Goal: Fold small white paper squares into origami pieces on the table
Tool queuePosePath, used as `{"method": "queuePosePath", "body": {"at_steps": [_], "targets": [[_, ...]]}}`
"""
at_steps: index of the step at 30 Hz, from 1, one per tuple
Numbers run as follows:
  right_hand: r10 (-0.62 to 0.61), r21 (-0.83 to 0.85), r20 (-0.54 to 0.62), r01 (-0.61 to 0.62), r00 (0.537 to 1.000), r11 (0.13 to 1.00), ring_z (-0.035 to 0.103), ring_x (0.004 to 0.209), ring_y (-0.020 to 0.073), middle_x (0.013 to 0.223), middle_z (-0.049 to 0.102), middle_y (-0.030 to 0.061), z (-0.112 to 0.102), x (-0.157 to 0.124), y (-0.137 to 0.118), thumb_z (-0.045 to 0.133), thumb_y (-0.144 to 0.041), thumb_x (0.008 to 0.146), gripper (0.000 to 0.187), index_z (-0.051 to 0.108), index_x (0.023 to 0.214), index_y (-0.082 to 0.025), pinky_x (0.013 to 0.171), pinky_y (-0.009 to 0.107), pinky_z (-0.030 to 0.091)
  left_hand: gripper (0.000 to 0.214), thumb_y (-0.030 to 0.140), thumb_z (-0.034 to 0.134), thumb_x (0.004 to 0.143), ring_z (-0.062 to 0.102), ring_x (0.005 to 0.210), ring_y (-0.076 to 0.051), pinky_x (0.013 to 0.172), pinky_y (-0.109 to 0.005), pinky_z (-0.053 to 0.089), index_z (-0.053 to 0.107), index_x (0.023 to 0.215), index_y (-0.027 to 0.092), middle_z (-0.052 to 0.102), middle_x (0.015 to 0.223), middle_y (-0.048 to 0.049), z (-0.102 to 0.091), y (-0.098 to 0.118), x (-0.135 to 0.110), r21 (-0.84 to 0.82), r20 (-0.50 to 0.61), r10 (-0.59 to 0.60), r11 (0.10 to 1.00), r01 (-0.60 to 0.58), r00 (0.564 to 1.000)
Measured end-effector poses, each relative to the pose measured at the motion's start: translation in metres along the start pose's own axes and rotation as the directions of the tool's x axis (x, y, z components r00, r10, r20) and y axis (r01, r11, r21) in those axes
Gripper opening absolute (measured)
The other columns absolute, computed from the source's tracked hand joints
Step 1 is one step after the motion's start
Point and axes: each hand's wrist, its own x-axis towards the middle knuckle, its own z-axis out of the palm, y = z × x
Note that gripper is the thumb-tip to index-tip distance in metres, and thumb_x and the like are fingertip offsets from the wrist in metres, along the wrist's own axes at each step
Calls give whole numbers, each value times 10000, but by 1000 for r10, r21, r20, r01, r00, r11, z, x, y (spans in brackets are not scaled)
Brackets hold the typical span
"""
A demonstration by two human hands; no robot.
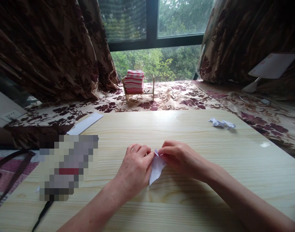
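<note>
A small piece of folded white paper (157, 169) is held between my two hands over the middle of the wooden table (186, 206). It tapers to a point at its lower end, and a small flap stands up at its top. My left hand (137, 162) grips its left edge, fingers curled and thumb along the paper. My right hand (177, 154) pinches the upper right side near the flap. The fingertips partly hide the paper's edges. Further off on the right lie folded white paper pieces (221, 123).
A white paper strip (85, 124) lies at the table's back left edge. Left of my hands is a pixelated object (70, 167) with a black cable (42, 212). Beyond the table are a small rack with pink-striped cloths (134, 82) and a white lamp (271, 66).
</note>
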Motion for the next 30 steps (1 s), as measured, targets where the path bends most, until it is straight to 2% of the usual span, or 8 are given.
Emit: {"method": "queuePosePath", "body": {"at_steps": [7,14,19,23,27,30], "targets": [[36,-6,-11,-36,999,999,580,682,136,814,633,60,3,-1,2,516,-177,862,211,709,946,-175,613,229,421,217,139,454,863,502,915,-232,857,-417,406,640,973,160,621,952,-78,0,1,0,-18,23,-29,999,29,999],[59,3,41,-59,997,998,540,615,112,793,602,46,1,1,0,559,-203,841,182,705,942,-160,575,217,401,165,153,488,850,501,895,-232,868,-438,398,653,850,152,622,923,-78,0,4,1,41,24,-37,999,36,999],[5,-61,58,-1,998,998,558,674,130,823,605,45,-2,-2,-1,603,-207,815,163,688,952,-185,605,228,411,153,149,498,844,506,884,-227,867,-437,404,651,844,156,621,911,-76,1,3,1,59,14,-20,998,20,1000],[-54,-156,37,59,998,986,570,785,160,868,615,58,-2,-3,-1,561,-212,859,138,669,941,-192,676,252,427,168,161,484,866,521,872,-219,880,-438,399,651,880,172,627,899,-67,2,2,0,73,-19,9,997,-7,1000],[-68,-241,53,79,996,967,552,768,166,857,608,66,-3,-2,-2,529,-202,881,132,657,904,-177,643,258,416,172,153,484,871,543,846,-197,960,-470,340,653,855,173,634,857,-50,2,2,-1,88,-50,23,996,-18,998],[-69,-232,52,79,996,969,548,764,160,854,605,58,-3,-3,-1,530,-193,879,140,656,940,-190,645,254,411,182,150,481,870,544,816,-185,972,-482,327,654,822,182,633,834,-42,2,1,-1,96,-59,27,995,-22,998]]}}
